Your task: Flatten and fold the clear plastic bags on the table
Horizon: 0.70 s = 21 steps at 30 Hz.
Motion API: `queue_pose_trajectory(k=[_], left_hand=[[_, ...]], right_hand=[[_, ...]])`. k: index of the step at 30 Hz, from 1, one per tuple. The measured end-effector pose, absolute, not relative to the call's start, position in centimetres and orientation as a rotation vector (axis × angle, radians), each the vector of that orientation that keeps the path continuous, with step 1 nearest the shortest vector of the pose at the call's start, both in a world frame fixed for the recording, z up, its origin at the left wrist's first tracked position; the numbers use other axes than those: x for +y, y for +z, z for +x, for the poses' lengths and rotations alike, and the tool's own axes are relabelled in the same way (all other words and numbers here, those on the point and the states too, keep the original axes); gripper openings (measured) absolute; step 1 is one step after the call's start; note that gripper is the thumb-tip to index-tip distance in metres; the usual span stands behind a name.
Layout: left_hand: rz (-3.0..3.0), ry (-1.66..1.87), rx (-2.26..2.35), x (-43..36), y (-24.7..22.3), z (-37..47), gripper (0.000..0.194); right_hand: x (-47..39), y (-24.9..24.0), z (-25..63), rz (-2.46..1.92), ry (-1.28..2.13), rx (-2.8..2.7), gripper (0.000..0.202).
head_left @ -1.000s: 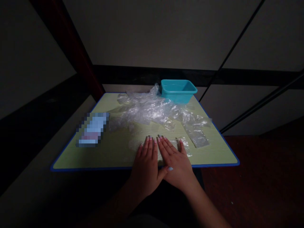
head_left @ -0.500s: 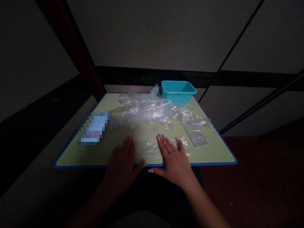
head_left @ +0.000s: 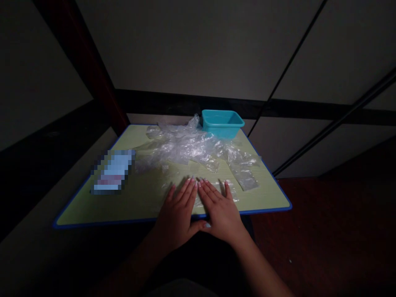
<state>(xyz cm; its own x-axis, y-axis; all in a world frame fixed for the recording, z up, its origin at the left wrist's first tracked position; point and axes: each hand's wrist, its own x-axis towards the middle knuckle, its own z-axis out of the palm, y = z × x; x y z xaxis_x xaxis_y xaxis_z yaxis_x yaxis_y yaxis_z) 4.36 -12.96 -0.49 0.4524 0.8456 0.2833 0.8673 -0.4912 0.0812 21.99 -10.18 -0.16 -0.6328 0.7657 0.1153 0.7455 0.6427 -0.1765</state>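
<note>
My left hand [head_left: 177,210] and my right hand [head_left: 220,208] lie flat, side by side, at the near edge of the small table [head_left: 93,212]. Their fingers are stretched out and point away from me, and the two thumbs meet below the edge. Under them is a clear plastic bag [head_left: 230,194], flattened on the tabletop and partly covered by both hands. Beyond my fingertips spreads a heap of crumpled clear plastic bags [head_left: 188,146]. One flatter bag [head_left: 246,178] hangs off the heap towards the right.
A turquoise plastic basin [head_left: 221,128] stands at the back right, against the heap. At the left edge lies a flat, pixelated light-blue item [head_left: 114,171]. Wall panels [head_left: 185,49] rise behind the table, and a dark red floor [head_left: 309,239] is at the right.
My left hand has slid right across the flattened bag, up beside my right hand. My right hand keeps nearly the same place on the bag. The view has shifted slightly.
</note>
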Motion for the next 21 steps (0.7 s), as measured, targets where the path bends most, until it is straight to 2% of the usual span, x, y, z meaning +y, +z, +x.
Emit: queue_pose_trajectory(k=[8,21], left_hand=[[-2.636,-0.414,-1.525,-12.3,-1.3,3.7,0.076],[-2.632,-0.403,-1.549,-12.4,-1.1,3.7,0.072]], right_hand=[[-9.9,0.5,23.5,-1.311,0.28,-2.67,0.083],[-8.2,0.7,28.0,-1.672,0.135,-2.538,0.065]])
